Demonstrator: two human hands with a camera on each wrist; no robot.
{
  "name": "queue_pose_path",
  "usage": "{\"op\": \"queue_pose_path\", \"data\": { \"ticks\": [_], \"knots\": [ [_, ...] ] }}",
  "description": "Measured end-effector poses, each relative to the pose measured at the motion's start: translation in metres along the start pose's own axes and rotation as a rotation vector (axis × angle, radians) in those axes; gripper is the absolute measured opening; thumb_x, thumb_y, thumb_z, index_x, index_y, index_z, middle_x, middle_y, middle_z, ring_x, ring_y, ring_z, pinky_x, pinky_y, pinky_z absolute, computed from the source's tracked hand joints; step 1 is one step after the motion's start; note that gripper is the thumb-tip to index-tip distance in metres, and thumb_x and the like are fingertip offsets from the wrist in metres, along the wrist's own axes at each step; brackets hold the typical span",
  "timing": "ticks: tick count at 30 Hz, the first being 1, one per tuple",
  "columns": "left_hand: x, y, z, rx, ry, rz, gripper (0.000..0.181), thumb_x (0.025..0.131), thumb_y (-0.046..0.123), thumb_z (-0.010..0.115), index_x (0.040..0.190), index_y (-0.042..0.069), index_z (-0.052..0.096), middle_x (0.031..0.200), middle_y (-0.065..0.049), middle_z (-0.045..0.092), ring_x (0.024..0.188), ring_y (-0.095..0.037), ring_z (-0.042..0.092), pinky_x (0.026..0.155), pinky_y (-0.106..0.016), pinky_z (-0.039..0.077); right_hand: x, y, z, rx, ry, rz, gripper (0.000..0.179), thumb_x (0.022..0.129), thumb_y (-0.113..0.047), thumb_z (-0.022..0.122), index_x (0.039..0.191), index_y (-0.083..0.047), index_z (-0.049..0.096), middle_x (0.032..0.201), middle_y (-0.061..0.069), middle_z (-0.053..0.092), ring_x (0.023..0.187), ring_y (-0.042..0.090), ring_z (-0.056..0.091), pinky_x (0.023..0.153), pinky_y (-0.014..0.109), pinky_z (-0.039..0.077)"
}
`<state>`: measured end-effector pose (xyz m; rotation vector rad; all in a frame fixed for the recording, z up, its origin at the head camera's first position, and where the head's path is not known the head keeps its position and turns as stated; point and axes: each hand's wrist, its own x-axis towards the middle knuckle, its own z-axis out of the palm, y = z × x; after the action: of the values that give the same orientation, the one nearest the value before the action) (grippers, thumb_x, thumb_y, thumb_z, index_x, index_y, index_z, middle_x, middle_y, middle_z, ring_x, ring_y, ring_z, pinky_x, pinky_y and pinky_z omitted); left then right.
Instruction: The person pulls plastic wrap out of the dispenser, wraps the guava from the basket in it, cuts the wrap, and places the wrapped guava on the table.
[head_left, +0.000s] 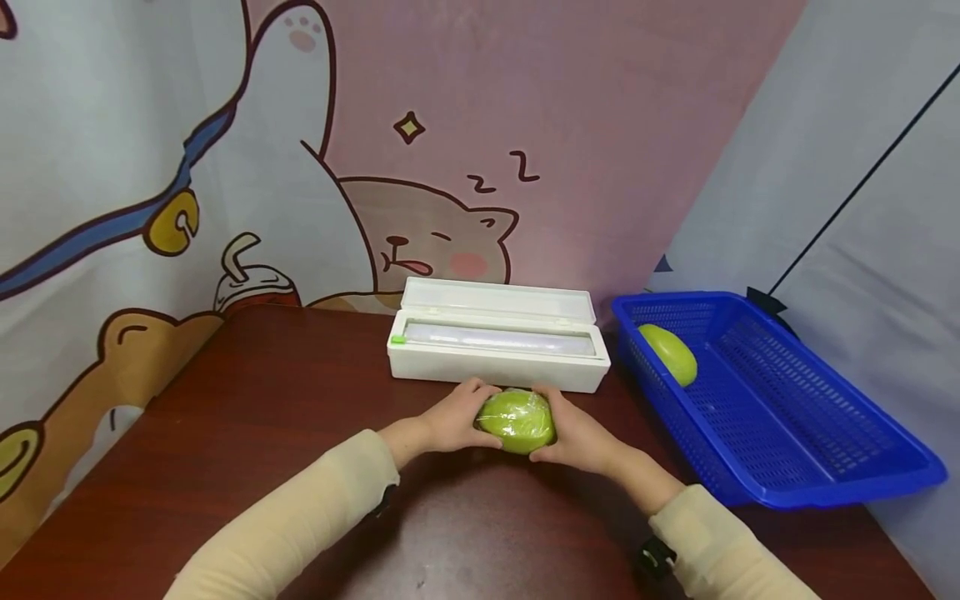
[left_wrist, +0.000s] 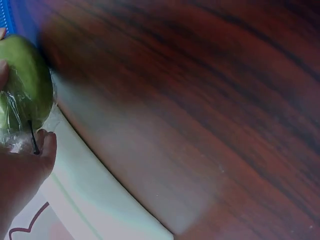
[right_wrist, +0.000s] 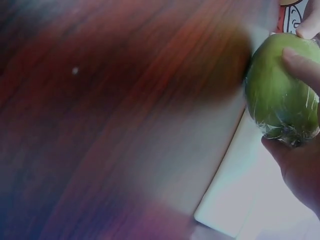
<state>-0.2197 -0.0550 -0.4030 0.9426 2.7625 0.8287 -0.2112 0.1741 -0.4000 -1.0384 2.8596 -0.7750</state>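
A green pear [head_left: 517,422] wrapped in clear cling film is held between both hands over the table. My left hand [head_left: 456,418] grips its left side, fingers at the far side and thumb at the near side. From the right, my right hand [head_left: 581,433] grips it the same way. Shiny creases of film show on the pear [left_wrist: 31,85] in the left wrist view, along with a thin dark stem [left_wrist: 34,137]. Film bunches at one end of the pear [right_wrist: 280,85] in the right wrist view. Just behind the hands stands a white cling film box [head_left: 498,364], its lid raised and a film roll [head_left: 498,337] inside.
To the right, a blue plastic basket [head_left: 832,492] has another yellow-green fruit [head_left: 670,354] lying against its left wall. The dark red-brown wooden table [head_left: 300,400] runs back to a cartoon-printed cloth [head_left: 585,150]. A green slider [head_left: 398,340] sits at the box's left end.
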Motion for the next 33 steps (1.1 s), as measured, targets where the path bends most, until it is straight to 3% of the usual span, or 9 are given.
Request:
{"op": "queue_pose_path", "data": {
  "ticks": [5, 9, 13, 17, 22, 25, 29, 31, 33],
  "knots": [
    [0.001, -0.001, -0.001, -0.151, 0.009, -0.038, 0.076, 0.077, 0.03, 0.076, 0.133, -0.004, 0.036, 0.129, -0.019, 0.047, 0.12, -0.029, 0.048, 0.104, -0.04, 0.04, 0.0, 0.004, -0.001, 0.059, 0.014, -0.006, 0.082, 0.066, -0.021, 0.084, 0.128, 0.005, 0.037, 0.119, 0.019, 0.053, 0.109, 0.029, 0.053, 0.094, 0.047, 0.045],
    [0.001, -0.006, -0.001, -0.257, 0.009, -0.098, 0.063, 0.076, 0.03, 0.077, 0.121, 0.002, 0.044, 0.127, -0.015, 0.053, 0.118, -0.026, 0.051, 0.102, -0.039, 0.041, 0.001, 0.008, -0.003, 0.056, 0.006, 0.002, 0.08, 0.067, -0.032, 0.083, 0.128, 0.004, 0.044, 0.121, 0.017, 0.05, 0.109, 0.027, 0.05, 0.093, 0.046, 0.045],
    [0.002, -0.009, -0.003, -0.299, 0.005, -0.128, 0.053, 0.077, 0.033, 0.075, 0.117, 0.006, 0.053, 0.122, -0.01, 0.056, 0.112, -0.021, 0.054, 0.098, -0.037, 0.043, 0.0, 0.01, -0.007, 0.088, -0.026, 0.068, 0.08, 0.068, -0.04, 0.081, 0.128, 0.001, 0.047, 0.118, 0.012, 0.058, 0.103, 0.021, 0.056, 0.088, 0.038, 0.048],
    [0.005, -0.009, -0.003, -0.313, -0.002, -0.168, 0.051, 0.08, 0.037, 0.071, 0.118, 0.006, 0.058, 0.116, -0.008, 0.056, 0.107, -0.019, 0.052, 0.097, -0.036, 0.043, -0.002, 0.012, -0.009, 0.163, -0.056, 0.142, 0.068, 0.071, -0.04, 0.079, 0.119, -0.004, 0.045, 0.107, 0.009, 0.064, 0.094, 0.016, 0.059, 0.082, 0.031, 0.049],
    [0.005, -0.005, -0.003, -0.364, -0.004, -0.23, 0.064, 0.082, 0.038, 0.068, 0.13, 0.0, 0.047, 0.125, -0.014, 0.055, 0.116, -0.024, 0.051, 0.101, -0.038, 0.042, -0.004, 0.01, -0.011, 0.237, -0.077, 0.206, 0.058, 0.076, -0.04, 0.075, 0.114, -0.005, 0.048, 0.103, 0.007, 0.066, 0.095, 0.016, 0.06, 0.08, 0.029, 0.05],
    [0.005, -0.001, -0.002, -0.425, 0.031, -0.275, 0.078, 0.084, 0.037, 0.066, 0.14, -0.004, 0.031, 0.138, -0.022, 0.043, 0.129, -0.03, 0.042, 0.107, -0.042, 0.036, -0.003, 0.008, -0.015, 0.21, -0.078, 0.243, 0.056, 0.078, -0.042, 0.072, 0.112, -0.002, 0.052, 0.101, 0.007, 0.065, 0.092, 0.016, 0.059, 0.077, 0.029, 0.049],
    [0.004, 0.003, 0.003, -0.48, 0.144, -0.347, 0.08, 0.088, 0.034, 0.062, 0.141, -0.01, 0.022, 0.142, -0.029, 0.032, 0.132, -0.038, 0.036, 0.107, -0.046, 0.035, -0.001, 0.004, -0.02, 0.193, -0.044, 0.364, 0.047, 0.083, -0.045, 0.066, 0.101, -0.002, 0.062, 0.089, 0.006, 0.066, 0.081, 0.016, 0.058, 0.068, 0.028, 0.047],
    [0.004, 0.005, 0.005, -0.506, 0.173, -0.391, 0.07, 0.091, 0.032, 0.058, 0.136, -0.013, 0.029, 0.134, -0.031, 0.041, 0.121, -0.04, 0.047, 0.099, -0.046, 0.044, -0.001, 0.001, -0.02, 0.238, -0.036, 0.44, 0.043, 0.084, -0.044, 0.064, 0.094, -0.002, 0.064, 0.081, 0.006, 0.065, 0.075, 0.015, 0.058, 0.063, 0.026, 0.048],
    [0.004, 0.007, 0.008, -0.564, 0.153, -0.436, 0.059, 0.095, 0.032, 0.051, 0.13, -0.013, 0.036, 0.123, -0.03, 0.051, 0.108, -0.039, 0.057, 0.089, -0.043, 0.051, 0.0, -0.002, -0.019, 0.314, -0.04, 0.485, 0.043, 0.087, -0.041, 0.063, 0.093, 0.002, 0.064, 0.076, 0.008, 0.064, 0.069, 0.015, 0.058, 0.061, 0.026, 0.05]
  ]
}}
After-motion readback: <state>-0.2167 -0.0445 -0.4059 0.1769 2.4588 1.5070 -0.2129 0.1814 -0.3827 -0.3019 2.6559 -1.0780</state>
